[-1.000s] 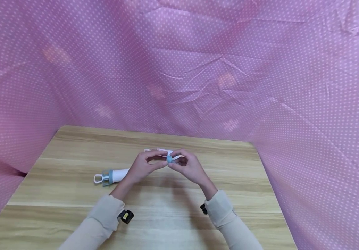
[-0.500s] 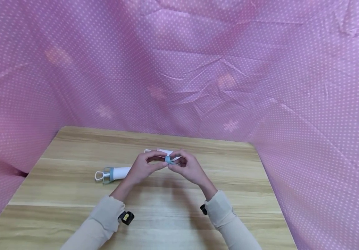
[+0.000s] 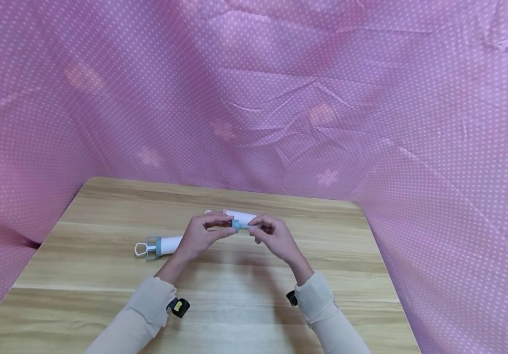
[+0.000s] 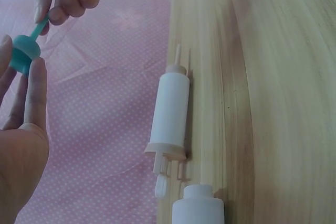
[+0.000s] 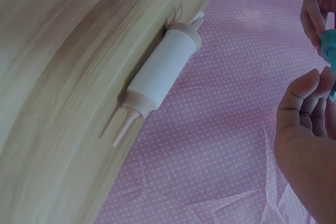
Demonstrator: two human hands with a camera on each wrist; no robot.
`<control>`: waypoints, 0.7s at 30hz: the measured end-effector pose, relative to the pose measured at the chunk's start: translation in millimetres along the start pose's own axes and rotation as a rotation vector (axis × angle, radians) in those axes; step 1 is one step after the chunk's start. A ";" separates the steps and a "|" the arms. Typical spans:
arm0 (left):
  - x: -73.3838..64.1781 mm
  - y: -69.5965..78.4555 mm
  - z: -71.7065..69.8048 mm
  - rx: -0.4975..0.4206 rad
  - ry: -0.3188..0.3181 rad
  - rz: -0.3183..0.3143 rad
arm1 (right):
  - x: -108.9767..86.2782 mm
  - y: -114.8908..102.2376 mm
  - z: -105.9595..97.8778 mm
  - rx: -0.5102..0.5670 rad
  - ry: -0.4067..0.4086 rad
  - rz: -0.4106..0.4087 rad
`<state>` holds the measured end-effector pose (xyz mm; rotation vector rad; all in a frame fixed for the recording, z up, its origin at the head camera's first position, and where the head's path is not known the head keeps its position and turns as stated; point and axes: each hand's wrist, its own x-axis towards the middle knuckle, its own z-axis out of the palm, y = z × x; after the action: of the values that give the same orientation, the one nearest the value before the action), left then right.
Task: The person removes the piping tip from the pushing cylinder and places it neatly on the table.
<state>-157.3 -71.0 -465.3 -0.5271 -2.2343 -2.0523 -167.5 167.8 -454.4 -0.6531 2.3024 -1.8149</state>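
Held up over the table between my hands is a teal nozzle (image 3: pixel 236 224) with a round, cup-like base and a narrow spout. My left hand (image 3: pixel 200 234) pinches the base between thumb and fingers. The spout's tip is pinched by my right hand (image 3: pixel 275 239), as the left wrist view shows. Behind them lies a white syringe-like tube (image 4: pixel 170 108) with pinkish end pieces, a thin tip and a plunger handle. Left of my left hand lies a second white tube (image 3: pixel 171 245) with a blue collar and white loop handle; its bare neck (image 4: pixel 198 190) shows in the left wrist view.
The light wooden table (image 3: pixel 218 314) has its far edge just beyond the pinkish-ended tube. Pink dotted cloth (image 3: pixel 254 98) hangs around the back and sides. A black wrist device (image 3: pixel 179 307) sits at my left cuff.
The nozzle has turned so its spout points right. My right hand has shifted right, from beside the base out to the spout, while my left hand stays nearly in place.
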 end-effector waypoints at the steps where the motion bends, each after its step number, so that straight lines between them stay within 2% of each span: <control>1: -0.1 0.0 -0.2 0.003 0.004 -0.005 | -0.5 1.0 -0.6 0.008 0.003 -0.006; 7: 0.6 0.3 -0.7 0.011 0.020 -0.006 | -1.9 4.6 -1.9 0.105 -0.008 -0.020; 15: 0.4 3.9 0.2 0.032 0.028 -0.016 | -0.9 3.4 0.9 0.234 0.014 0.024; 21: 0.4 1.7 0.7 -0.012 0.021 0.014 | 0.0 0.0 5.3 0.311 0.016 0.027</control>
<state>-157.1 -70.1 -463.7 -0.5186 -2.2015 -2.0562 -165.6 163.0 -455.8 -0.5565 1.9632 -2.1075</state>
